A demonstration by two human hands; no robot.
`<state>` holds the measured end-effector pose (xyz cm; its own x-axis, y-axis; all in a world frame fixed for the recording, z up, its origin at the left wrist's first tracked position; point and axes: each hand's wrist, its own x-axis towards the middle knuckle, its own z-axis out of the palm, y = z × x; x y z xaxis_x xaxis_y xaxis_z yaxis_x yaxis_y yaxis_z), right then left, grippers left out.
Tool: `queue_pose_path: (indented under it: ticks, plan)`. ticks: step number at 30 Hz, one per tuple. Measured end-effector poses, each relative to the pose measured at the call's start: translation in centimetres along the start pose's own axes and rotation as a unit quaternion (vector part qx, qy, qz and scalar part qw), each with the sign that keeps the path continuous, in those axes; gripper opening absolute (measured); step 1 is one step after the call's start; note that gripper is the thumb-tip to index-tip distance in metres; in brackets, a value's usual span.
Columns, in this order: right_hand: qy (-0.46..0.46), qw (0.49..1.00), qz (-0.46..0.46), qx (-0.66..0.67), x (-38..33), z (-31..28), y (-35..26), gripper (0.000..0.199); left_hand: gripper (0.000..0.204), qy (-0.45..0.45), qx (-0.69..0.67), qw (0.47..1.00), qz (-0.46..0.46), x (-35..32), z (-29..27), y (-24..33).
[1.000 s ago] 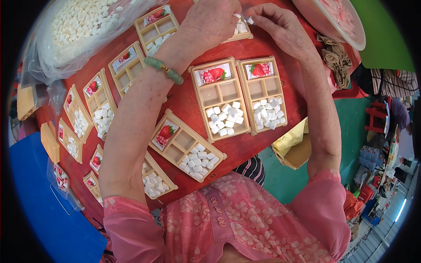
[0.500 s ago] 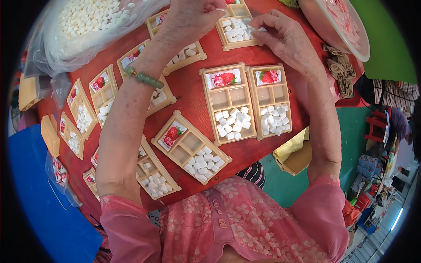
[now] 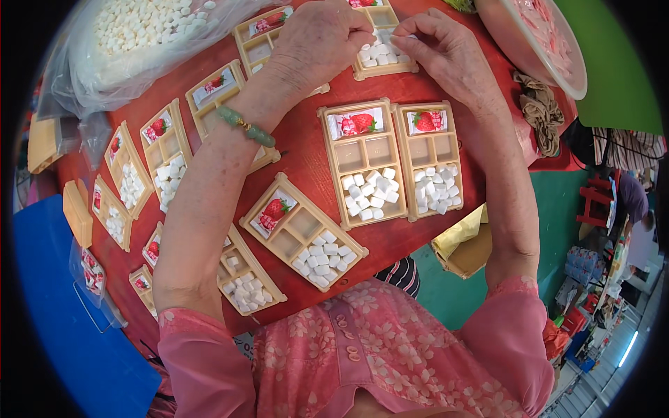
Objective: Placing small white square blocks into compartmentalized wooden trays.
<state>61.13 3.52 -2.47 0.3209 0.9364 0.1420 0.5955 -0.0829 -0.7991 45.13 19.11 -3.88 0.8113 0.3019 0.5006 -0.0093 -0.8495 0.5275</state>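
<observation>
Both my hands are over the far beige divided tray, which holds small white marshmallows in its near compartment. My left hand, with a green bead bracelet on the wrist, is closed at the tray's left side; what its fingertips hold, if anything, is hidden. At the right side, my right hand pinches a white marshmallow between thumb and fingers. Closer to me, two trays stand side by side, each with a strawberry-printed packet at the top, two bare small compartments and marshmallows below.
More filled trays cover the left of the red table. A clear plastic bag of marshmallows lies far left. A white basin of pink-wrapped pieces and a brown cloth are at right. An open cardboard box sits below the table edge.
My left hand has moved right and toward me, down to the tray. My right hand has shifted slightly left and away from me, bringing the two hands closer together.
</observation>
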Motion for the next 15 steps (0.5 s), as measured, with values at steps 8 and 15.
queue_pose_path:
  ticks: [8,15]
  plan:
    - [-0.001,0.994,-0.039,-0.101,0.3,0.1,-2.0,0.008,0.011,-0.07,0.055,0.994,0.058,0.0,-0.6,0.1]
    - [-0.008,0.995,-0.037,-0.098,0.5,0.2,-2.7,0.008,0.006,-0.041,-0.029,0.999,-0.012,0.1,-1.4,1.3]
